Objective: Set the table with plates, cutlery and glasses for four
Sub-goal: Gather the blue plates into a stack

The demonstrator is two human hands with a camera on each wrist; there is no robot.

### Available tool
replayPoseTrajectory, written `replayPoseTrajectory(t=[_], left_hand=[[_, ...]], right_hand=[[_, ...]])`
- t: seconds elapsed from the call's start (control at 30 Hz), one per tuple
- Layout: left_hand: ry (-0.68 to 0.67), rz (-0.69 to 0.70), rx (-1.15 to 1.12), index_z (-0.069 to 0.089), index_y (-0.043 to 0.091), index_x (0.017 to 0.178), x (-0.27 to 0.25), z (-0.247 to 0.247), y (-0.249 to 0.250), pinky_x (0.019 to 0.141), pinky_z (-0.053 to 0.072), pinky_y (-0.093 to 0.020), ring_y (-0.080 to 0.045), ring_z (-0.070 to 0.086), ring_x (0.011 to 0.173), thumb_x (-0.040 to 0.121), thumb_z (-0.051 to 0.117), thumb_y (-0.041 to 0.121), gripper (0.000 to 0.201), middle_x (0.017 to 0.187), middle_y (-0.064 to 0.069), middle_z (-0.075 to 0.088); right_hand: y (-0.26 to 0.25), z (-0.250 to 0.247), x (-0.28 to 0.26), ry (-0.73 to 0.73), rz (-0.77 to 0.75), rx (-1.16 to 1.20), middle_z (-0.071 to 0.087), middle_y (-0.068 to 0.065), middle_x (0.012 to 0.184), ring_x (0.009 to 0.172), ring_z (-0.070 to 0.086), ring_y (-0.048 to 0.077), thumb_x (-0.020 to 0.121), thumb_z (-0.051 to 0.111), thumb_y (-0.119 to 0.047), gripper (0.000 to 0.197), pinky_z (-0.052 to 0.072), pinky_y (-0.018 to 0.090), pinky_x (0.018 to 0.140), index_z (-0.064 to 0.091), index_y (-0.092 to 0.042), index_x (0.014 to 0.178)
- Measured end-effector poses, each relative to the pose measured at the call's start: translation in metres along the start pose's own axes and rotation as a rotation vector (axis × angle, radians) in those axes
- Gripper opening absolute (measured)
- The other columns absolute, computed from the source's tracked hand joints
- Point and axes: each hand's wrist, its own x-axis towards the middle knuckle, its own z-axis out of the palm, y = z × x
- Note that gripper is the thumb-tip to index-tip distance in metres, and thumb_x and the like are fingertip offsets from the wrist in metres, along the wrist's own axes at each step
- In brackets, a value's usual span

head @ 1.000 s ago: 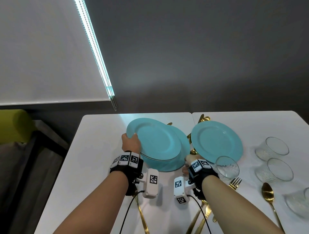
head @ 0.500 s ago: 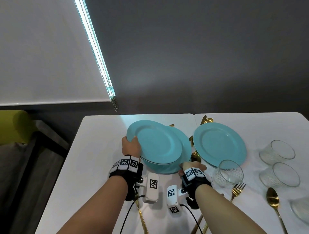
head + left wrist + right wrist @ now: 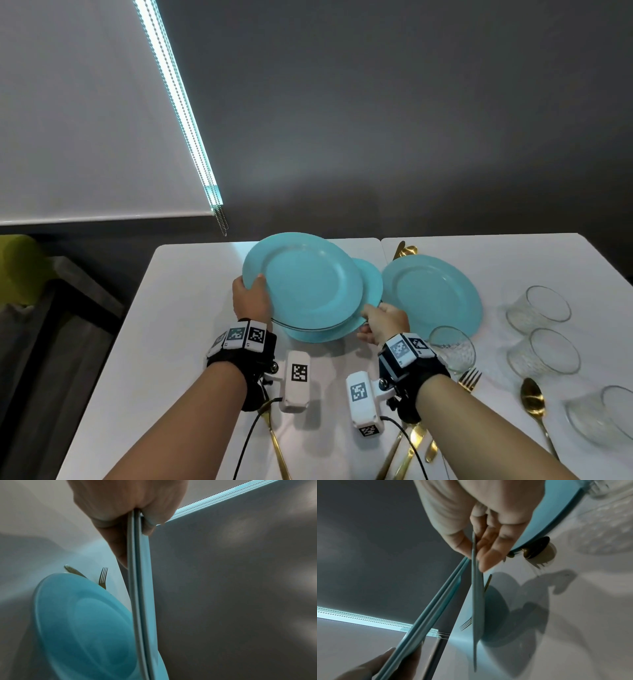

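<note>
My left hand (image 3: 251, 291) grips the left rim of two stacked teal plates (image 3: 301, 284), thumb on top, and holds them tilted above the table; the left wrist view shows both rims (image 3: 139, 574) side by side. Beneath them is another teal plate (image 3: 370, 284). My right hand (image 3: 370, 320) pinches its near rim, and the right wrist view shows this plate (image 3: 476, 601) edge-on with its shadow on the table. A further teal plate (image 3: 435, 298) lies flat to the right.
Several glasses (image 3: 452, 347) (image 3: 537, 308) (image 3: 544, 353) stand on the white table (image 3: 178, 325) at the right. A gold spoon (image 3: 532, 404) and fork (image 3: 469, 380) lie nearby. More gold cutlery (image 3: 277, 442) lies near the front edge, and some (image 3: 404, 248) behind the plates.
My left hand has raised the stacked plates and carried them a little left and back. My right hand has reached in and taken the lower plate's rim.
</note>
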Motion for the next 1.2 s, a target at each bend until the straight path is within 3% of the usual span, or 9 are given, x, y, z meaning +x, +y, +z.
replayPoseTrajectory(t=[0.2,0.3,0.43,0.57,0.67,0.77,0.9,1.07,1.2], left_hand=[[-0.002,0.041,-0.07,0.054,0.011,0.115,-0.006,-0.001,0.009,0.096,0.049,-0.047,-0.026,0.056,0.093,0.089,0.053,0.022,0.028,0.114,-0.012,0.06],[0.016,0.055,-0.101,0.054,0.01,0.117,-0.008,-0.002,0.013,0.095,0.049,-0.043,-0.025,0.055,0.093,0.089,0.054,0.022,0.03,0.111,-0.01,0.06],[0.037,0.056,-0.114,0.053,0.01,0.121,-0.013,0.0,0.014,0.094,0.048,-0.041,-0.028,0.057,0.099,0.09,0.053,0.021,0.033,0.119,-0.013,0.06],[0.03,0.044,-0.092,0.051,0.008,0.123,-0.02,0.006,0.013,0.09,0.047,-0.037,-0.026,0.055,0.095,0.091,0.051,0.02,0.034,0.121,-0.014,0.06],[0.006,0.05,-0.047,0.05,0.007,0.125,-0.027,0.013,0.011,0.088,0.046,-0.033,-0.031,0.057,0.106,0.093,0.05,0.021,0.035,0.121,-0.015,0.059],[-0.024,0.068,-0.014,0.049,0.005,0.124,-0.034,0.021,0.011,0.094,0.047,-0.038,-0.033,0.057,0.111,0.093,0.051,0.022,0.036,0.121,-0.016,0.058],[-0.1,0.056,-0.006,0.051,0.01,0.118,-0.042,0.034,0.01,0.097,0.048,-0.047,-0.032,0.059,0.107,0.091,0.053,0.024,0.03,0.111,-0.012,0.06],[-0.184,0.039,-0.04,0.051,0.011,0.117,-0.053,0.047,0.006,0.096,0.049,-0.045,-0.026,0.057,0.096,0.093,0.048,0.029,0.029,0.109,-0.009,0.058],[-0.213,0.059,0.007,0.049,0.008,0.122,-0.059,0.053,0.005,0.096,0.048,-0.043,-0.027,0.055,0.1,0.096,0.039,0.039,0.041,0.111,-0.008,0.056]], right_hand=[[-0.032,-0.015,-0.002,0.112,-0.165,-0.064,0.056,0.008,0.072,0.074,0.055,0.026,0.084,0.048,-0.006,0.02,0.054,0.037,0.072,0.051,-0.015,0.066],[-0.054,-0.033,-0.003,0.212,-0.293,-0.117,0.056,0.007,0.082,0.082,0.053,0.028,0.084,0.048,-0.008,0.007,0.049,0.037,0.077,0.052,-0.013,0.083],[-0.078,-0.061,-0.003,0.346,-0.333,0.024,0.058,0.01,0.094,0.091,0.059,0.034,0.082,0.043,-0.01,0.01,0.052,0.054,0.085,0.049,-0.016,0.089],[-0.099,-0.087,-0.008,0.433,-0.374,0.181,0.058,0.006,0.095,0.094,0.06,0.031,0.079,0.043,-0.01,0.017,0.054,0.052,0.086,0.052,-0.019,0.091],[-0.108,-0.1,-0.01,0.462,-0.372,0.275,0.061,0.006,0.101,0.094,0.061,0.028,0.08,0.043,-0.007,0.028,0.055,0.048,0.085,0.057,-0.019,0.1],[-0.107,-0.104,-0.01,0.409,-0.365,0.3,0.064,0.007,0.107,0.096,0.063,0.03,0.082,0.044,-0.005,0.032,0.056,0.048,0.082,0.059,-0.017,0.107],[-0.094,-0.098,-0.009,0.214,-0.287,0.34,0.061,0.01,0.105,0.087,0.057,0.026,0.089,0.04,0.001,0.036,0.051,0.032,0.064,0.058,-0.01,0.119],[-0.073,-0.087,-0.005,0.07,-0.215,0.29,0.058,0.01,0.1,0.072,0.057,0.021,0.094,0.04,0.002,0.032,0.047,0.028,0.057,0.057,-0.008,0.119],[-0.063,-0.087,0.002,0.038,-0.167,0.274,0.061,0.008,0.088,0.074,0.058,0.022,0.094,0.042,0.0,0.022,0.05,0.031,0.059,0.058,-0.01,0.107]])
